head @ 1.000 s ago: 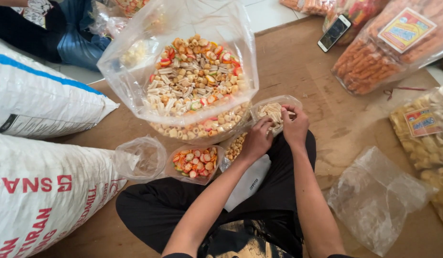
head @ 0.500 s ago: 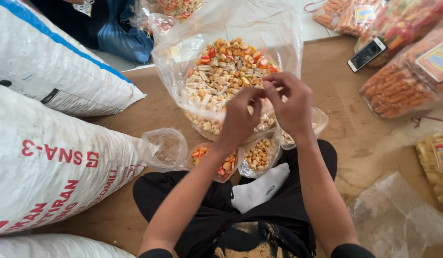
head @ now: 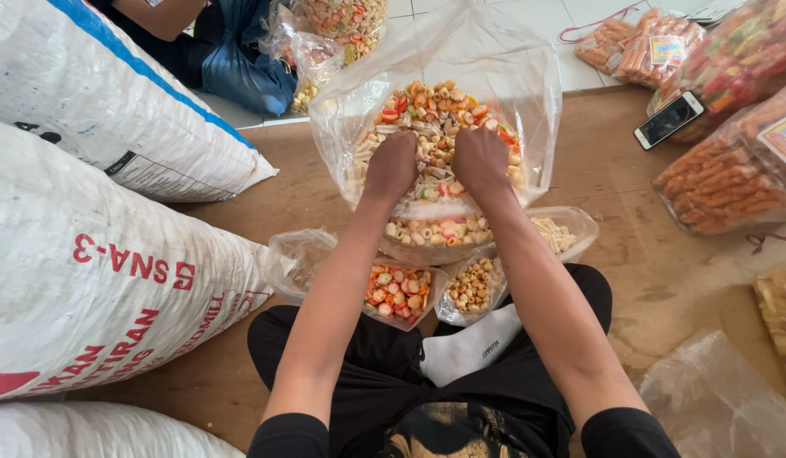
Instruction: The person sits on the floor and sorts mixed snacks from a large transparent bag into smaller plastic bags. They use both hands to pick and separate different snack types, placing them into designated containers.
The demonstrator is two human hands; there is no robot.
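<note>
I sit cross-legged on a wooden floor in front of a large clear plastic bag (head: 507,76) full of mixed snacks (head: 431,106) in pale, orange and red pieces. Both hands are inside its open mouth. My left hand (head: 391,165) and my right hand (head: 480,157) sit side by side with knuckles up, fingers curled down into the snacks and partly buried. Below my forearms lie three small open bags: red-orange rounds (head: 397,293), yellow-brown puffs (head: 471,288) and pale sticks (head: 556,233).
Big white woven sacks (head: 88,280) fill the left side. A phone (head: 669,120) and bags of orange stick snacks (head: 724,178) lie at the right. A crumpled clear bag (head: 715,399) is at the lower right. Another person's dark clothing (head: 198,51) shows at the top left.
My hands have gone from the small bags near my lap up to the big bag's rim, then down into the mixed snacks. The view has tilted left.
</note>
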